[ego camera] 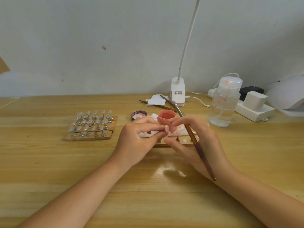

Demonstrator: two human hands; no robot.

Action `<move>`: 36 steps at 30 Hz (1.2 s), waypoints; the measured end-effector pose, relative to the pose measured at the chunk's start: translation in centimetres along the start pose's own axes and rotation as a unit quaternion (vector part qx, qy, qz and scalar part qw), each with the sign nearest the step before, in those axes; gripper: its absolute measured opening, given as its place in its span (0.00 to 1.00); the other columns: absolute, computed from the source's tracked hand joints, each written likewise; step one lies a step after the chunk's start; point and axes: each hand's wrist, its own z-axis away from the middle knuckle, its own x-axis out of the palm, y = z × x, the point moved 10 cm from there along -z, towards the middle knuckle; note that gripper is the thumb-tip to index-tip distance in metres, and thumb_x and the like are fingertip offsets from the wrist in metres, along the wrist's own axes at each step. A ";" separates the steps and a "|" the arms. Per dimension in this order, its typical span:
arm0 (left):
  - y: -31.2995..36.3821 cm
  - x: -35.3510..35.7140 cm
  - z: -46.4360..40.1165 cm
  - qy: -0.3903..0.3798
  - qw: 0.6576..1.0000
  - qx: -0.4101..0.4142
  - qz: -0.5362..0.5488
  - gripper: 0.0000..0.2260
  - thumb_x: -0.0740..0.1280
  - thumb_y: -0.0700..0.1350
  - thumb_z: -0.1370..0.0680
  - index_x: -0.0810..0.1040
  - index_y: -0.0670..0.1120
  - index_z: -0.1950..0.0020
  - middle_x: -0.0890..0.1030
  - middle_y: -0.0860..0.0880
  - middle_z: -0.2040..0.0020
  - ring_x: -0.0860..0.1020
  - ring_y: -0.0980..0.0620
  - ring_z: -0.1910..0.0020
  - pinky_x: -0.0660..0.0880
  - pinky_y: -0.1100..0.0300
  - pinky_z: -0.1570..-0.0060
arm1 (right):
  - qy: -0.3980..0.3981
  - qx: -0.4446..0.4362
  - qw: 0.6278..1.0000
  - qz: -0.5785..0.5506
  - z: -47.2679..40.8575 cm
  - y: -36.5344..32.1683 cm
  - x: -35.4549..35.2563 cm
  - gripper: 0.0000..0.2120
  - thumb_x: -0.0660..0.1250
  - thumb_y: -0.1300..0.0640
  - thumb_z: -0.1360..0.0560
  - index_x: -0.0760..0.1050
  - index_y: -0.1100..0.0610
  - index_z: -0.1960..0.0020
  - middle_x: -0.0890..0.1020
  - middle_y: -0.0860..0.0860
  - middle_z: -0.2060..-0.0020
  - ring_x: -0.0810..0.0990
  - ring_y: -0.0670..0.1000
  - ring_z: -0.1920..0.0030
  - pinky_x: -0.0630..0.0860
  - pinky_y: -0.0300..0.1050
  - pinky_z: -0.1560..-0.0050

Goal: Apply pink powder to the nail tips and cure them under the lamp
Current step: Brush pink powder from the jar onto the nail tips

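Observation:
My left hand (139, 137) pinches a pale pink nail tip (166, 128) between thumb and fingers, just in front of the open pink powder jar (166, 118). My right hand (194, 139) holds a brown-handled brush (199, 150) that slants back across the hand, its metal ferrule pointing toward the jar. Below my fingers lies a wooden holder strip (184, 142) with round magnets and one small stand. At the left, several clear nail tips on metal stands (92, 124) sit on wooden strips. The white curing lamp (287, 94) stands at the far right.
The jar's lid (139, 114) lies left of the jar, on a powder-stained white tissue (148, 134). A clear pump bottle (224, 102), a power strip (253, 109), a clip lamp (178, 92), and paper pads with tools (156, 102) occupy the back of the wooden table (148, 186).

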 end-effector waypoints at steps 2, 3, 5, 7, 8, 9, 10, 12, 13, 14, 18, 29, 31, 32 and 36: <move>0.2 0.1 0.0 -0.003 1.000 0.010 -0.007 0.08 0.70 0.45 0.33 0.82 0.47 0.55 0.80 0.56 0.62 0.76 0.64 0.59 0.69 0.74 0.55 | -0.011 0.003 1.000 0.000 0.0 0.2 0.3 0.18 0.77 0.57 0.35 0.72 0.44 0.55 0.81 0.43 0.53 0.78 0.45 0.48 0.72 0.37 0.47; 0.1 0.1 0.0 -0.005 1.000 0.013 -0.010 0.08 0.71 0.44 0.33 0.82 0.47 0.55 0.79 0.56 0.62 0.76 0.64 0.59 0.69 0.74 0.55 | -0.011 0.006 1.000 0.001 0.0 0.4 0.3 0.17 0.77 0.57 0.35 0.71 0.44 0.55 0.81 0.43 0.54 0.78 0.44 0.49 0.71 0.34 0.48; 0.0 0.2 0.0 -0.009 1.000 0.015 -0.017 0.09 0.73 0.38 0.33 0.81 0.47 0.55 0.79 0.57 0.62 0.76 0.65 0.58 0.69 0.75 0.55 | -0.003 0.008 1.000 -0.002 0.0 0.5 0.2 0.17 0.77 0.57 0.35 0.71 0.44 0.55 0.82 0.43 0.56 0.78 0.43 0.51 0.70 0.33 0.50; -0.1 0.2 0.0 -0.014 1.000 0.014 -0.024 0.10 0.73 0.36 0.33 0.81 0.48 0.56 0.79 0.58 0.62 0.76 0.65 0.58 0.69 0.75 0.55 | 0.005 0.000 1.000 -0.010 0.0 0.4 0.1 0.16 0.77 0.58 0.35 0.72 0.46 0.56 0.81 0.43 0.57 0.78 0.43 0.52 0.72 0.34 0.50; -0.2 0.3 0.1 -0.018 0.999 0.013 -0.024 0.09 0.73 0.37 0.33 0.81 0.48 0.56 0.79 0.58 0.62 0.76 0.65 0.58 0.69 0.74 0.55 | 0.008 -0.007 1.000 -0.011 0.0 0.3 0.0 0.15 0.76 0.59 0.34 0.72 0.47 0.56 0.81 0.42 0.57 0.78 0.44 0.53 0.72 0.35 0.50; -0.1 0.4 0.1 -0.021 0.999 0.013 -0.022 0.08 0.73 0.40 0.33 0.81 0.48 0.56 0.79 0.59 0.61 0.76 0.65 0.58 0.69 0.74 0.55 | 0.012 -0.014 1.000 -0.011 0.0 0.2 0.0 0.15 0.76 0.59 0.34 0.72 0.47 0.56 0.81 0.42 0.58 0.79 0.44 0.53 0.72 0.35 0.50; -0.1 0.4 0.1 -0.023 0.999 0.013 -0.019 0.07 0.72 0.43 0.33 0.82 0.49 0.57 0.79 0.59 0.61 0.76 0.65 0.57 0.69 0.74 0.54 | 0.014 -0.020 1.000 -0.010 0.0 0.1 -0.1 0.15 0.76 0.59 0.34 0.72 0.47 0.56 0.80 0.42 0.58 0.79 0.44 0.54 0.72 0.35 0.50; 0.0 0.5 0.1 -0.028 0.999 0.011 -0.014 0.06 0.71 0.46 0.34 0.82 0.50 0.57 0.80 0.59 0.61 0.76 0.64 0.57 0.70 0.73 0.54 | 0.017 -0.021 1.000 -0.014 0.0 -0.1 -0.3 0.16 0.76 0.60 0.34 0.71 0.46 0.56 0.80 0.41 0.58 0.78 0.43 0.54 0.72 0.33 0.50; 0.0 0.5 0.1 -0.031 0.999 0.008 -0.014 0.07 0.72 0.46 0.34 0.81 0.52 0.57 0.80 0.60 0.60 0.76 0.64 0.56 0.69 0.73 0.53 | 0.019 -0.020 0.999 -0.017 -0.1 -0.1 -0.4 0.17 0.76 0.60 0.34 0.70 0.44 0.57 0.80 0.40 0.58 0.78 0.42 0.53 0.71 0.31 0.50; 0.0 0.5 0.1 -0.032 0.999 0.005 -0.015 0.08 0.72 0.48 0.34 0.81 0.54 0.56 0.80 0.61 0.59 0.76 0.65 0.55 0.69 0.74 0.53 | 0.024 -0.018 0.999 -0.018 -0.1 -0.1 -0.7 0.18 0.75 0.60 0.34 0.70 0.43 0.57 0.79 0.39 0.59 0.78 0.41 0.53 0.70 0.30 0.50; -1.1 0.6 0.0 -0.034 0.998 -0.036 -0.046 0.14 0.72 0.55 0.38 0.76 0.61 0.54 0.77 0.64 0.57 0.72 0.63 0.57 0.67 0.74 0.55 | 0.047 0.011 0.999 -0.023 -0.4 1.0 -2.5 0.16 0.75 0.60 0.33 0.71 0.45 0.57 0.79 0.40 0.60 0.78 0.40 0.55 0.71 0.33 0.49; -4.5 1.6 0.4 -0.092 0.982 -0.133 -0.103 0.15 0.76 0.51 0.37 0.73 0.60 0.55 0.77 0.60 0.60 0.74 0.62 0.56 0.72 0.60 0.47 | -0.090 0.054 0.994 0.007 -0.7 4.3 -1.7 0.08 0.74 0.59 0.34 0.77 0.54 0.57 0.80 0.42 0.60 0.76 0.40 0.53 0.69 0.28 0.50; -4.7 1.6 0.5 -0.094 0.981 -0.135 -0.098 0.15 0.76 0.49 0.36 0.74 0.60 0.56 0.77 0.59 0.60 0.75 0.61 0.56 0.73 0.60 0.48 | -0.101 0.041 0.994 0.014 -0.6 4.2 -1.4 0.09 0.75 0.60 0.34 0.77 0.54 0.57 0.80 0.43 0.59 0.76 0.40 0.52 0.67 0.25 0.51; -4.8 1.6 0.6 -0.095 0.981 -0.136 -0.097 0.15 0.76 0.49 0.36 0.74 0.60 0.56 0.78 0.58 0.59 0.75 0.61 0.56 0.73 0.61 0.49 | -0.102 0.035 0.994 0.016 -0.6 4.1 -1.4 0.09 0.75 0.60 0.34 0.77 0.54 0.57 0.80 0.42 0.59 0.76 0.40 0.52 0.67 0.25 0.51; -5.0 1.6 0.6 -0.094 0.982 -0.138 -0.091 0.15 0.76 0.47 0.36 0.75 0.57 0.55 0.78 0.58 0.59 0.75 0.61 0.56 0.72 0.67 0.52 | -0.094 0.019 0.995 0.028 -0.6 4.0 -1.4 0.10 0.75 0.61 0.34 0.76 0.52 0.58 0.79 0.40 0.60 0.76 0.39 0.53 0.66 0.24 0.51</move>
